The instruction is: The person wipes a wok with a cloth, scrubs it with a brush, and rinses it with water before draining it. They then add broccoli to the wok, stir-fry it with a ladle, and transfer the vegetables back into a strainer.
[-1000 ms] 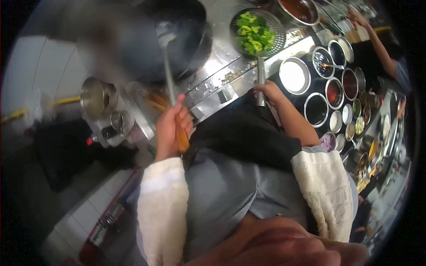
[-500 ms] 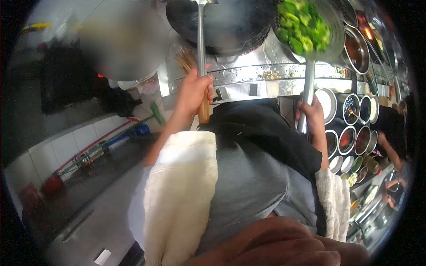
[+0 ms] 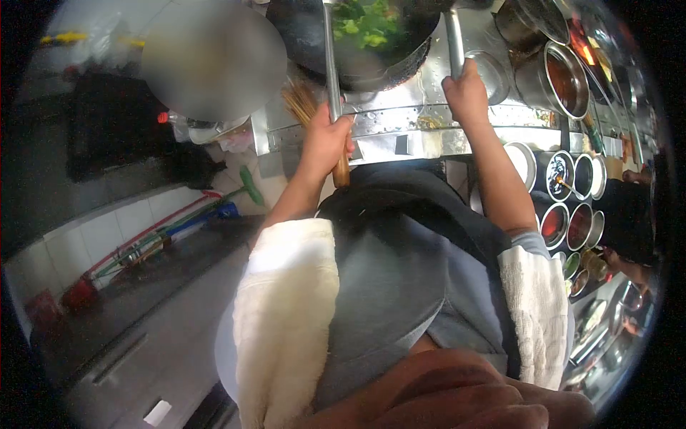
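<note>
My left hand (image 3: 329, 143) is closed around a long-handled metal wok utensil (image 3: 331, 64) with a wooden grip end; its head is cut off by the top edge. The dark wok (image 3: 400, 70) lies ahead of both hands. Bright green broccoli pieces (image 3: 368, 25) show over the wok, slightly blurred. My right hand (image 3: 468, 93) grips the metal handle of a strainer (image 3: 455, 43), held to the right of the wok. The strainer's bowl is mostly out of view at the top.
A bundle of thin bamboo sticks (image 3: 299, 104) stands left of the wok. On the right are a metal pot (image 3: 550, 79) and several seasoning containers (image 3: 559, 174). Another person's arm (image 3: 627, 268) shows at far right. A green-handled tool (image 3: 250, 186) leans at left.
My right hand has moved forward with the strainer, whose bowl has swung left over the wok. The broccoli, earlier in the strainer at right, now shows over the wok. My left hand shifted slightly.
</note>
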The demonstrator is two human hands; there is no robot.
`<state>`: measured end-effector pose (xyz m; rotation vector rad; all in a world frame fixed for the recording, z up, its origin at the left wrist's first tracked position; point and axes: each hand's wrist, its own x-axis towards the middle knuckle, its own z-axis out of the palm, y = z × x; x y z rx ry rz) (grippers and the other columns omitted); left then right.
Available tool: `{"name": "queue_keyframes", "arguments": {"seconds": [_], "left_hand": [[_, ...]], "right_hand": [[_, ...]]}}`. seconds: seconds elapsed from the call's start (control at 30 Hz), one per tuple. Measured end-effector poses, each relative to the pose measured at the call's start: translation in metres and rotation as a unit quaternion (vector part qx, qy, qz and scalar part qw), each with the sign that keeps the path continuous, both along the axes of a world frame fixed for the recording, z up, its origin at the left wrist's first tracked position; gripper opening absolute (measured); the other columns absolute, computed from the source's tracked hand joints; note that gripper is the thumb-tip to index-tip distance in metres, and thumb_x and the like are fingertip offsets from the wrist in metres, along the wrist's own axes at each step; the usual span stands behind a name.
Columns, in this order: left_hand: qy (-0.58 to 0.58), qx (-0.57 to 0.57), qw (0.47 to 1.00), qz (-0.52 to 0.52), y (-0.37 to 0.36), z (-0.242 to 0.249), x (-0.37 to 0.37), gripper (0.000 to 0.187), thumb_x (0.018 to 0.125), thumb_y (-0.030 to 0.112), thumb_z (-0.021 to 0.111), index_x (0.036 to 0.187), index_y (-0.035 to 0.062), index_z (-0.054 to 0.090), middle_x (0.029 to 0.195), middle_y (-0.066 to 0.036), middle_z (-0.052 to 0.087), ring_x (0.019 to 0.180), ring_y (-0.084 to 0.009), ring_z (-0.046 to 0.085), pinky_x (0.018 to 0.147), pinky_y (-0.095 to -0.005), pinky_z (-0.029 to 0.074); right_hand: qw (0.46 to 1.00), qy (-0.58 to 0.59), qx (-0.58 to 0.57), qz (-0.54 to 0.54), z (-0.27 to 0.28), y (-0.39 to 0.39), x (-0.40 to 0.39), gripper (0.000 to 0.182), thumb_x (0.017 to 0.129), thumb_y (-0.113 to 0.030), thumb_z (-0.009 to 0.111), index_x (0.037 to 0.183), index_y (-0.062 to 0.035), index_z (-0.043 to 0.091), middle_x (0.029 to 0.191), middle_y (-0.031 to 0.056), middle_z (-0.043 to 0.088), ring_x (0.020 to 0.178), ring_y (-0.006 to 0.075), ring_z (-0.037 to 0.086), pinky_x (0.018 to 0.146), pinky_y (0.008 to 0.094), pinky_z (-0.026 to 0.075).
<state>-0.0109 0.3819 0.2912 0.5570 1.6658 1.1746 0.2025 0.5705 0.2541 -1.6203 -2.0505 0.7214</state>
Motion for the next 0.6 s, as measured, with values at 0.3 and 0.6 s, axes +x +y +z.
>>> {"name": "queue_keyframes", "arguments": {"seconds": [0.3,0.6], "left_hand": [[-0.066,0.028,0.996,-0.045,-0.016,-0.002,-0.004,0.043,0.094,0.016,0.060,0.131,0.0014,0.044,0.066,-0.001,0.048,0.048,-0.0120,0.049,0.044,-0.0289,0.043],[-0.439,0.192,0.865,-0.147,0.022,-0.030,0.011,0.042,0.092,0.020,0.062,0.127,0.0026,0.045,0.083,-0.004,0.057,0.070,-0.0205,0.062,0.067,-0.0380,0.054]], "right_hand": [[0.909,0.263,-0.309,-0.097,-0.008,-0.065,0.098,0.029,0.081,-0.011,0.061,0.103,0.0044,0.053,0.069,0.0097,0.059,0.055,0.0177,0.061,0.052,0.0316,0.049],[0.949,-0.004,-0.314,-0.025,-0.107,-0.060,0.154,0.045,0.089,-0.029,0.060,0.116,0.0072,0.059,0.086,0.0140,0.063,0.070,0.0259,0.062,0.068,0.0374,0.052]]}}
